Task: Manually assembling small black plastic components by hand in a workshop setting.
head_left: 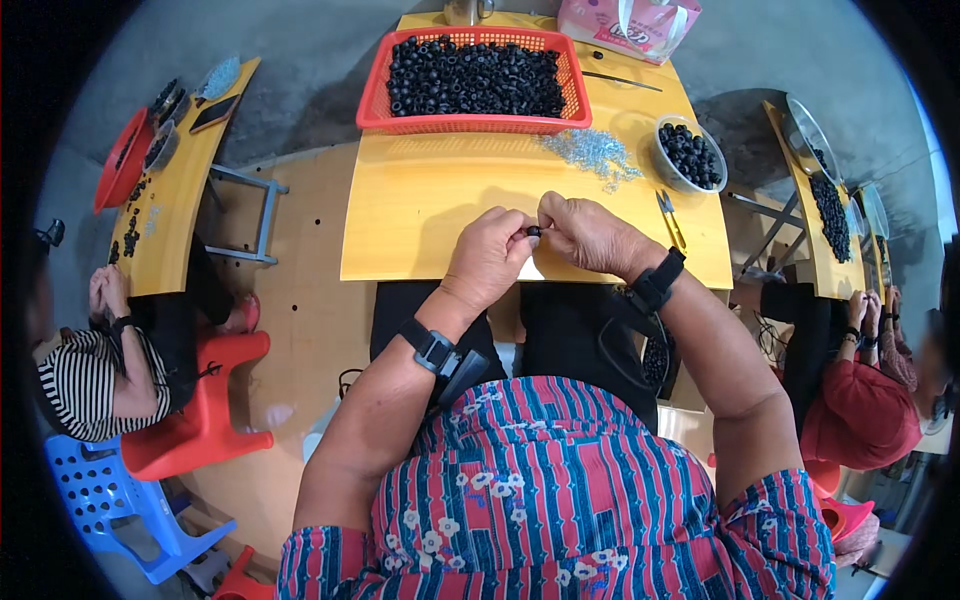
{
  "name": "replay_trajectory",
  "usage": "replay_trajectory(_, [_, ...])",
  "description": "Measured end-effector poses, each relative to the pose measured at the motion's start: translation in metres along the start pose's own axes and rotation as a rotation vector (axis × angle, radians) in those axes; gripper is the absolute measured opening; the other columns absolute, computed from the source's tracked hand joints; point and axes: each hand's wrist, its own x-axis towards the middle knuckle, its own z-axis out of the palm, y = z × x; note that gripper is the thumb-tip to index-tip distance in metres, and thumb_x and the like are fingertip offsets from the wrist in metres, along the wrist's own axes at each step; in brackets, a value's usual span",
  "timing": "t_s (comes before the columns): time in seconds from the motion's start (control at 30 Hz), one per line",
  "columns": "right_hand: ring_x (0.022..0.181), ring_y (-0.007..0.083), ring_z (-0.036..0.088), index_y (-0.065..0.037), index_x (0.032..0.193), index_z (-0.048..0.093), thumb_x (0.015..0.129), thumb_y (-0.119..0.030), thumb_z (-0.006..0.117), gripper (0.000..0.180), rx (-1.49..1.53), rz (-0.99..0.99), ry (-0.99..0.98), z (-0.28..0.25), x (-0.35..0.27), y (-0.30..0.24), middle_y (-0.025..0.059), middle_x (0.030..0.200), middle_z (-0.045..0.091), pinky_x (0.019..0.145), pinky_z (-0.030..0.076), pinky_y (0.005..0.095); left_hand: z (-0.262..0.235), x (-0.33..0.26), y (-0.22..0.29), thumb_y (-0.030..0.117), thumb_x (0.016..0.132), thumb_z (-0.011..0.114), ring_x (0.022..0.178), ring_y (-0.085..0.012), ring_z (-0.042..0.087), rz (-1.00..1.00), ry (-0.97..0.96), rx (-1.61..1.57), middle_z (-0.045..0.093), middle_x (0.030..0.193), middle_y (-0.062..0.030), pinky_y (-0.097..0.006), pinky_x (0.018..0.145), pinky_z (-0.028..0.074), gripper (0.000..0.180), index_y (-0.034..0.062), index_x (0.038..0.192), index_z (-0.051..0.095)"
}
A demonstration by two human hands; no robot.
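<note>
Above the front of the yellow table (pixel 430 220), my two hands meet. My left hand (pixel 485 258) is closed in a pinch on a small round black piece (pixel 534 231). Closed beside it, my right hand (pixel 592 236) has its fingertips against the piece's other side; whatever else they pinch is hidden. Beyond my hands lies a loose heap of small clear bits (pixel 595 155). A red plastic basket (pixel 475 124) full of black rings and caps stands behind that. To the right is a clear round tub (pixel 668 176) of larger black pieces, with yellow-handled snips (pixel 672 220) in front of it.
A thin dark rod (pixel 622 81) and a pink printed bag (pixel 630 28) lie toward the back right, near a metal mug (pixel 468 11). Other people sit at side tables: a striped shirt (pixel 100 385) on the left, a red sleeve (pixel 860 415) on the right. Red stools (pixel 195 425) stand left.
</note>
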Motion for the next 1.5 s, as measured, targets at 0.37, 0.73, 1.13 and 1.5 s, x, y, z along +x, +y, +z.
replay_trajectory(0.37, [0.07, 0.0226, 0.066, -0.003, 0.096, 0.056, 0.091, -0.018, 0.055, 0.015, 0.431, 0.375, -0.202, -0.017, 0.009, -0.016, 0.0117, 0.075, 0.061, 0.053, 0.054, 0.0337, -0.001, 0.0, -0.008, 0.005, 0.083, 0.065, 0.07, -0.0205, 0.061, 0.045, -0.025, -0.078, 0.061, 0.081, -0.0111, -0.031, 0.067, 0.05, 0.018, -0.001, 0.099, 0.064])
replay_trajectory(0.73, [0.06, 0.0075, 0.052, -0.007, 0.091, 0.058, 0.092, -0.029, 0.063, 0.023, 0.831, 0.416, -0.032, -0.002, 0.006, -0.01, -0.0013, 0.073, 0.052, 0.046, 0.047, 0.0228, -0.007, 0.0, -0.006, 0.005, 0.09, 0.062, 0.068, -0.0067, 0.058, -0.172, -0.113, -0.376, 0.06, 0.083, -0.0016, -0.021, 0.062, 0.052, 0.014, -0.001, 0.102, 0.065])
replay_trajectory(1.13, [0.054, 0.0057, 0.044, -0.007, 0.087, 0.057, 0.094, -0.033, 0.061, 0.026, 1.03, 0.478, 0.193, 0.01, 0.007, -0.024, -0.0035, 0.068, 0.049, 0.046, 0.039, 0.0216, -0.005, 0.001, -0.01, 0.006, 0.091, 0.062, 0.069, -0.0059, 0.059, -0.204, -0.101, -0.447, 0.061, 0.084, -0.0008, -0.02, 0.062, 0.052, 0.018, -0.0004, 0.108, 0.065])
replay_trajectory(1.5, [0.053, 0.003, 0.04, -0.009, 0.088, 0.061, 0.094, -0.021, 0.062, 0.013, 1.136, 0.552, 0.285, 0.018, -0.013, -0.024, -0.006, 0.068, 0.051, 0.047, 0.036, 0.02, -0.003, 0.0, -0.012, 0.009, 0.088, 0.065, 0.063, -0.0081, 0.059, -0.164, -0.02, -0.467, 0.061, 0.076, -0.002, -0.022, 0.059, 0.051, 0.017, 0.0005, 0.103, 0.066])
